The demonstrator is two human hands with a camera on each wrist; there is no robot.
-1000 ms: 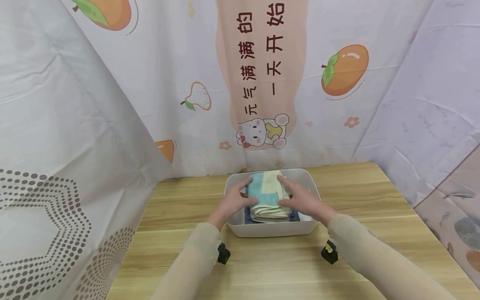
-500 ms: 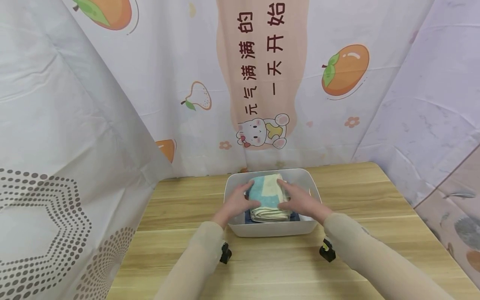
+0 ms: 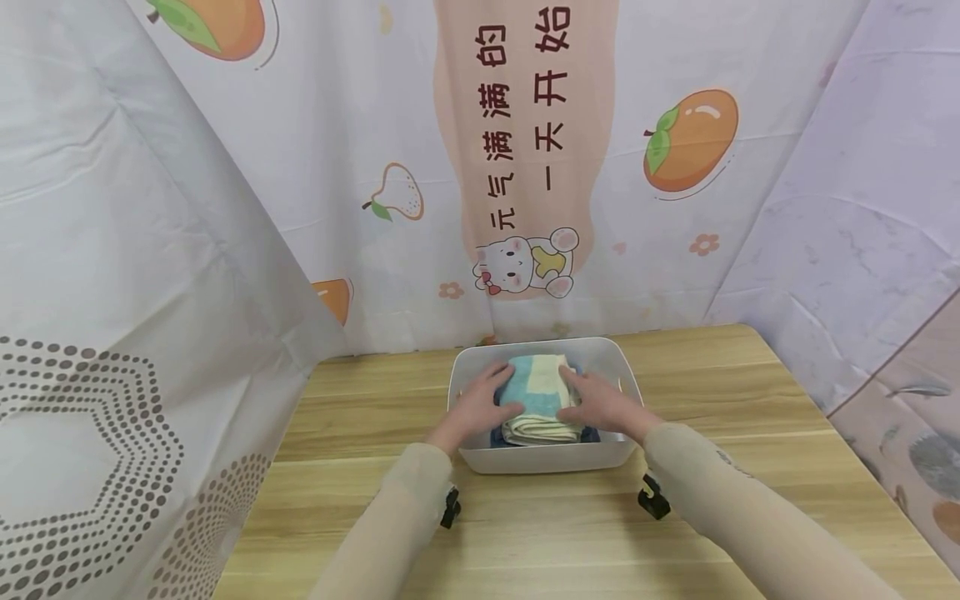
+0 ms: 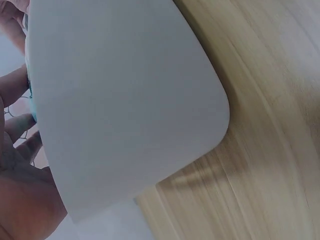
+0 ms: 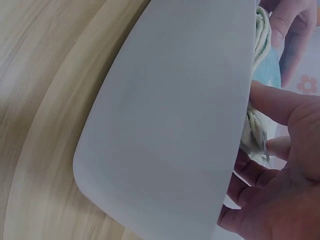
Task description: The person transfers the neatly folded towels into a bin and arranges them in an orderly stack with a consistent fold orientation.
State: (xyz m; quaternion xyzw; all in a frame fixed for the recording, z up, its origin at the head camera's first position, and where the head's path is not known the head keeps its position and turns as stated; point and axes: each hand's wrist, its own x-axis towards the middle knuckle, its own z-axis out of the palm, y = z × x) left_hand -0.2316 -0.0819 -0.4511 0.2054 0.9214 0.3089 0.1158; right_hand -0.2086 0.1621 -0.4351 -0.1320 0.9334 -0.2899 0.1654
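A folded light-blue and cream towel [image 3: 536, 392] lies on dark blue cloth [image 3: 590, 435] inside a white plastic bin [image 3: 551, 460]. My left hand [image 3: 480, 407] holds the towel's left side, thumb toward the near edge and fingers toward the far one. Opposite it, my right hand [image 3: 600, 405] holds the right side in the same way. The right wrist view shows the right thumb [image 5: 272, 100] against the towel [image 5: 262, 37], with the other fingers down inside the bin. In the left wrist view, the bin wall [image 4: 125, 100] hides most of the towel.
The bin stands at the back of a wooden table [image 3: 547, 533], close to a printed curtain [image 3: 405, 275]. More hanging cloth [image 3: 135, 275] borders the left side, and another sheet [image 3: 862, 217] hangs at the right. Bin walls rise around both hands.
The towel has come down a little in the bin and slightly nearer, with both hands staying at its sides. The bin has not moved.
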